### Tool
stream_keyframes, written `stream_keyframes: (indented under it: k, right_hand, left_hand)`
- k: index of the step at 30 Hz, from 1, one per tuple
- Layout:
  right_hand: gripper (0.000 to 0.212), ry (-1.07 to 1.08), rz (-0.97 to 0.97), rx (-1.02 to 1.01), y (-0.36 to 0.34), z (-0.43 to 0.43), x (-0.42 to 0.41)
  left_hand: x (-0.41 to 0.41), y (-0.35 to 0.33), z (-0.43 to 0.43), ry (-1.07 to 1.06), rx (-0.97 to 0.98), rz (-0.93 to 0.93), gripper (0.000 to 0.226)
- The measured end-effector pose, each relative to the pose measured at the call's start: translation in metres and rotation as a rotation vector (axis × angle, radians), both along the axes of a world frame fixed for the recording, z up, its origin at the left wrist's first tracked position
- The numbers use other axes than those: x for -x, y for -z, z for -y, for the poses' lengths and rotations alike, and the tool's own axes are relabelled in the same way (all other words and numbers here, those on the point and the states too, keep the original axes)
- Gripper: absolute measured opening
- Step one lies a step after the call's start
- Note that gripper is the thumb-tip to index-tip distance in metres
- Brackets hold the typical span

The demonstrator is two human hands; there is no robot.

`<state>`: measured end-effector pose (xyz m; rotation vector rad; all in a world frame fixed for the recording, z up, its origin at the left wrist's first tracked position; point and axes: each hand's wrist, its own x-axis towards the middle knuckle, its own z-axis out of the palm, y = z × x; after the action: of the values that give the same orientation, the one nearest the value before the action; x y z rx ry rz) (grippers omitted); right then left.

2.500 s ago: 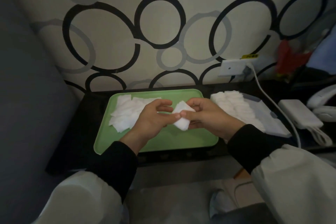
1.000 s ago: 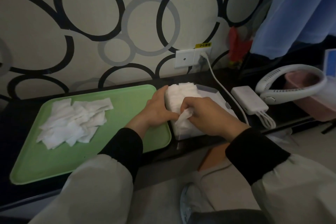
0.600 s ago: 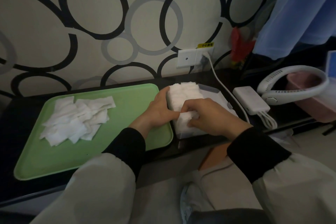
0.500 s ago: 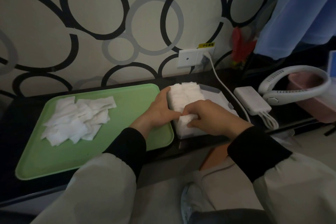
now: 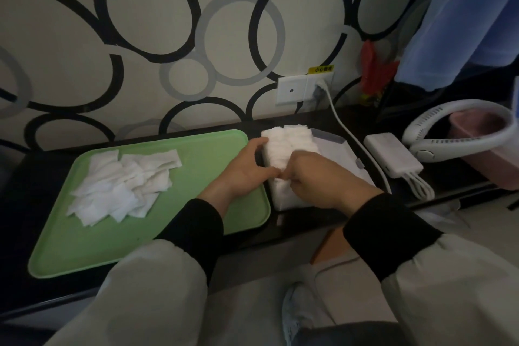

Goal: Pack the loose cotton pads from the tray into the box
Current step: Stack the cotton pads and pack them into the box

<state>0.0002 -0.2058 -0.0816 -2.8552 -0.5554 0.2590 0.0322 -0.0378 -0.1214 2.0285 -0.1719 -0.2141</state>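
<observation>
pads (image 5: 289, 140) in the box (image 5: 286, 199) are apparently clasped by the left hand (image 5: 247, 170); the right hand's (image 5: 317, 177) hold cannot be told.

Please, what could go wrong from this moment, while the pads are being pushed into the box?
The packed pads already stand above the box rim, so the right hand pressing more in may make some spring out. The box sits close to the shelf front edge; a hard push could slide it off, though the left hand steadies it. The loose pads on the tray may not all fit.
</observation>
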Motion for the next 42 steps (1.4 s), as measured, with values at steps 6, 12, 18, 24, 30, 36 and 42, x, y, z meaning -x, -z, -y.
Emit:
stream_keyframes:
  k: [6,12,18,24,30,36,42]
  right_hand:
    - [0.025,0.144,0.081,0.069,-0.01,0.0,0.0]
    - [0.024,0.163,0.244,0.066,-0.027,-0.024,0.005]
    - [0.02,0.079,0.19,-0.07,-0.028,-0.08,0.007]
    - [0.023,-0.014,0.079,-0.135,-0.009,-0.145,0.004]
    - [0.02,-0.031,0.011,-0.184,0.011,-0.184,-0.004]
    - [0.032,-0.061,0.079,-0.277,0.023,-0.212,-0.012]
    - [0.043,-0.062,0.147,-0.354,0.025,-0.237,-0.016]
  left_hand:
    - [0.009,-0.011,-0.021,-0.164,0.037,0.037,0.047]
    - [0.022,-0.02,-0.064,-0.247,-0.002,0.093,0.031]
    - [0.043,-0.026,-0.115,-0.297,-0.148,0.12,0.017]
    - [0.062,-0.024,-0.174,-0.469,-0.36,0.159,0.026]
    - [0.065,-0.018,-0.221,-0.582,-0.545,0.201,0.031]
    - [0.065,-0.008,-0.257,-0.614,-0.482,0.096,0.046]
    - [0.068,-0.006,-0.262,-0.514,-0.426,0.029,0.041]
